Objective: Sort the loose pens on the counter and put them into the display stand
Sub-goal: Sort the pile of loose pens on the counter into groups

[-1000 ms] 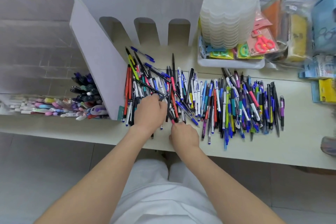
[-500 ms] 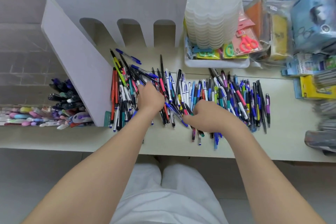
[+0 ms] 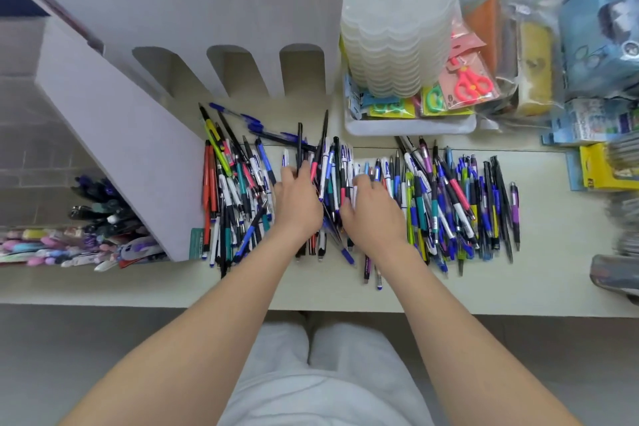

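A wide heap of loose pens in blue, black, white, red and green covers the cream counter. More of them lie against the side of the white cardboard display stand, which stands at the back left with three arched openings. My left hand lies on the middle of the heap, its fingers reaching forward to a black pen. Just to its right, my right hand rests flat on a cluster of white pens, fingers spread. I see no pen lifted off the counter.
A stack of clear scalloped trays stands in a white tray with packaged scissors at the back right. Bagged goods and a yellow box crowd the right edge. Dark markers and pastel pens fill the lower left shelf.
My right hand has moved from the near edge of the heap out to the right and back to its middle, beside my left hand. Both hands now reach farther into the heap.
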### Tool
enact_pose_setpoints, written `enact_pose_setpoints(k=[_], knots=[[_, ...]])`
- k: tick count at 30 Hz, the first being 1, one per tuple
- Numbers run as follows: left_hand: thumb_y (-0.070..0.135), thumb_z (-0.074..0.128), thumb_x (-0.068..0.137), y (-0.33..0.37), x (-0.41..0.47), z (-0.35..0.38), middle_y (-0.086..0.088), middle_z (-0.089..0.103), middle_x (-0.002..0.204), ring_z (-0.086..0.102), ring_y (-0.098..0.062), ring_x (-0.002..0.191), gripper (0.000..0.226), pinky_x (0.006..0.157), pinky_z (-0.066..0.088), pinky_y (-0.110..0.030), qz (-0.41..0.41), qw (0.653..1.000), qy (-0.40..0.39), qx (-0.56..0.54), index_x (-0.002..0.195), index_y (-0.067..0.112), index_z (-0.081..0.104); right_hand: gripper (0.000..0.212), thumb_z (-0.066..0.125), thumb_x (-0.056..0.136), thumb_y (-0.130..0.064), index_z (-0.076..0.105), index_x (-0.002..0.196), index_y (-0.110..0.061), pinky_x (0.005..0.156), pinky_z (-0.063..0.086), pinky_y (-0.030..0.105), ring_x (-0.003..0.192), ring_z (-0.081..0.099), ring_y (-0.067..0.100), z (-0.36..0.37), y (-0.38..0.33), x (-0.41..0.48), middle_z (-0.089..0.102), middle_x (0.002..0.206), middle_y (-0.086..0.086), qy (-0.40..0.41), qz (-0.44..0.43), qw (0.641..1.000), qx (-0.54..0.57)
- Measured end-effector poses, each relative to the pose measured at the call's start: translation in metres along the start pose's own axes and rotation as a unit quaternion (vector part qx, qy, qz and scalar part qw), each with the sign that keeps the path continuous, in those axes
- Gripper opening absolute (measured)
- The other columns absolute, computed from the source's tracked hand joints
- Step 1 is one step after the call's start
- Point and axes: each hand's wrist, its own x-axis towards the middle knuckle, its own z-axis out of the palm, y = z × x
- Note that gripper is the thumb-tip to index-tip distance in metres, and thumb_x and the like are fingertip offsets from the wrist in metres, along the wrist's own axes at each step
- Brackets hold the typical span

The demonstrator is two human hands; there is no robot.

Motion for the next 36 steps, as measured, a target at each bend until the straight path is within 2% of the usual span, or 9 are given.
enact_pose_setpoints(k=[5,9,14,19,22,25,30,34,36], knots=[[0.015,0.058,0.108,-0.014,-0.004,-0.015,-0.012,0.057,0.139,0.060,-0.030,0.122,0.047,0.097,0.048,-0.039,0.074,0.997,0.014,-0.005,0.152,0.014,0.043,0.027,0.054,0.100,-0.019,0.057,0.125,-0.010,0.065,0.050,0.038,0.089,0.061,0.030,0.002,-0.012,0.006,0.062,0.110,0.011,0.063,-0.002,0.997,0.049],[0.022,0.067,0.106,-0.024,-0.005,-0.027,-0.010,0.071,0.123,0.067,-0.025,0.117,0.050,0.096,0.053,-0.034,0.045,0.997,-0.007,-0.066,0.150,0.013,0.046,0.025,0.055,0.102,-0.021,0.056,0.126,-0.012,0.064,0.046,0.034,0.086,0.059,0.024,0.005,-0.039,0.018,0.060,0.111,0.008,0.064,-0.055,0.995,0.057],[0.004,0.057,0.104,-0.047,-0.013,-0.043,-0.004,0.070,0.124,0.066,-0.023,0.110,0.028,0.091,0.060,-0.045,0.014,0.996,0.090,0.026,0.125,0.016,0.069,0.031,0.053,0.107,-0.044,0.049,0.113,-0.014,0.055,0.044,0.034,0.068,0.060,0.028,0.006,-0.063,0.024,0.055,0.083,0.002,-0.047,-0.143,0.985,-0.088],[0.025,0.074,0.096,-0.065,-0.031,-0.055,-0.016,0.050,0.139,0.060,-0.036,0.114,0.057,0.073,0.052,-0.041,-0.112,0.972,0.022,0.207,0.143,0.009,0.046,0.032,0.062,0.105,-0.033,0.056,0.082,-0.013,0.061,0.045,0.033,0.068,0.056,0.028,0.021,-0.067,0.013,0.042,0.067,0.000,-0.118,-0.110,0.979,-0.125],[0.010,0.078,0.091,-0.069,-0.036,-0.047,-0.020,0.044,0.140,0.065,-0.034,0.092,0.071,0.063,0.043,-0.037,-0.110,0.975,0.002,0.194,0.148,0.005,0.034,0.042,0.066,0.104,-0.020,0.040,0.070,-0.016,0.055,0.040,0.032,0.062,0.052,0.025,0.029,-0.065,0.008,0.039,0.062,-0.002,-0.089,-0.103,0.984,-0.118],[-0.006,0.069,0.092,-0.069,-0.038,-0.045,-0.020,0.048,0.133,0.052,-0.027,0.077,0.054,0.065,0.041,-0.036,-0.084,0.988,0.030,0.130,0.138,0.005,0.042,0.029,0.064,0.104,-0.017,0.044,0.082,-0.015,0.051,0.033,0.032,0.059,0.051,0.026,0.030,-0.066,-0.002,0.038,0.061,-0.003,-0.062,-0.106,0.986,-0.111],[0.001,0.071,0.098,-0.082,-0.036,-0.054,-0.015,0.052,0.126,0.052,-0.023,0.087,0.027,0.076,0.051,-0.038,-0.038,0.989,0.124,0.075,0.121,0.006,0.057,0.019,0.053,0.102,-0.016,0.052,0.083,-0.013,0.045,0.026,0.029,0.056,0.052,0.025,0.029,-0.082,-0.011,0.054,0.068,0.001,-0.032,-0.133,0.989,-0.057],[-0.006,0.076,0.089,-0.092,-0.019,-0.057,-0.017,0.050,0.126,0.053,-0.030,0.103,0.042,0.079,0.050,-0.037,-0.014,0.972,0.193,0.133,0.123,0.005,0.054,0.008,0.054,0.100,-0.013,0.062,0.100,-0.011,0.052,0.040,0.031,0.068,0.059,0.021,0.026,-0.108,0.014,0.064,0.083,0.003,-0.011,-0.164,0.986,-0.026],[-0.002,0.076,0.089,-0.094,-0.006,-0.057,-0.024,0.045,0.144,0.049,-0.040,0.127,0.057,0.098,0.052,-0.046,-0.025,0.965,0.205,0.160,0.139,0.001,0.048,0.012,0.057,0.098,-0.010,0.063,0.108,-0.009,0.066,0.046,0.033,0.084,0.059,0.024,0.026,-0.120,0.036,0.065,0.097,0.007,0.024,-0.173,0.984,-0.036]])
